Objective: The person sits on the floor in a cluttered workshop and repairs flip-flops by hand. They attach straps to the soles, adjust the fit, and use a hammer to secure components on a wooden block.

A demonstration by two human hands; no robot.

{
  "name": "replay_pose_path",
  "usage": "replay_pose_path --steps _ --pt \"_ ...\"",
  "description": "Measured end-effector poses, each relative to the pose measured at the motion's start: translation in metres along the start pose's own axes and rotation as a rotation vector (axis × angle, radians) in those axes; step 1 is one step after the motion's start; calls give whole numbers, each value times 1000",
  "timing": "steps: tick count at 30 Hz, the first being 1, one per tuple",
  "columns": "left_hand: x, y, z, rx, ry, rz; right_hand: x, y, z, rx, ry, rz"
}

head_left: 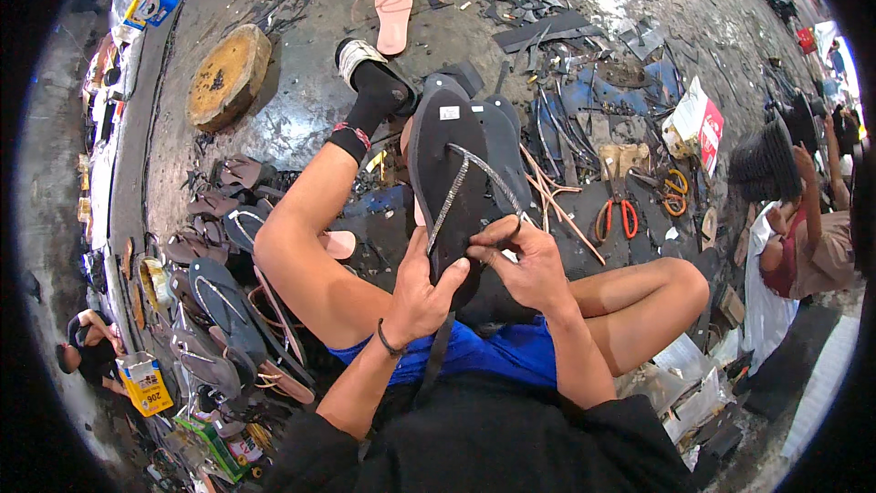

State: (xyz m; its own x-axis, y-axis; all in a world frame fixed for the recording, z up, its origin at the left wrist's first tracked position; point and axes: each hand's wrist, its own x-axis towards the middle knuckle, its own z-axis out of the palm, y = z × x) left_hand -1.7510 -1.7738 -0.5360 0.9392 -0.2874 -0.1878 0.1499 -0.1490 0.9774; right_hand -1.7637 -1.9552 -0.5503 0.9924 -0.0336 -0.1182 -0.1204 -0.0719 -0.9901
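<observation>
A black flip-flop [431, 146] with a glittery, beaded V-shaped strap [446, 205] is held up in front of my lap, toe pointing away. My left hand [422, 288] grips its heel end, thumb along the edge. My right hand [525, 265] is closed in a pinch beside the heel, near the strap's right end; what lies between its fingertips is too dark to make out. Partly hidden behind the flip-flop is another dark sandal [501, 141]. Thin pinkish strips [555, 201] lie to its right.
Red-handled scissors [617, 216] and orange-handled scissors [675, 192] lie to the right. Finished-looking sandals [224, 310] crowd the left. A round wooden block [228, 78] and a pink sandal [392, 18] are farther off. Black scraps [547, 32] litter the floor. Another person [812, 237] sits at right.
</observation>
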Motion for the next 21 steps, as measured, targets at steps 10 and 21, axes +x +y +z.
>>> replay_pose_path --steps 10,21 --pt "-6 9 0 -254 14 -135 -2 -22 -8 -46 4 3" --pt "-4 -3 -12 -96 -12 -82 2 -32 10 -314 27 -338"
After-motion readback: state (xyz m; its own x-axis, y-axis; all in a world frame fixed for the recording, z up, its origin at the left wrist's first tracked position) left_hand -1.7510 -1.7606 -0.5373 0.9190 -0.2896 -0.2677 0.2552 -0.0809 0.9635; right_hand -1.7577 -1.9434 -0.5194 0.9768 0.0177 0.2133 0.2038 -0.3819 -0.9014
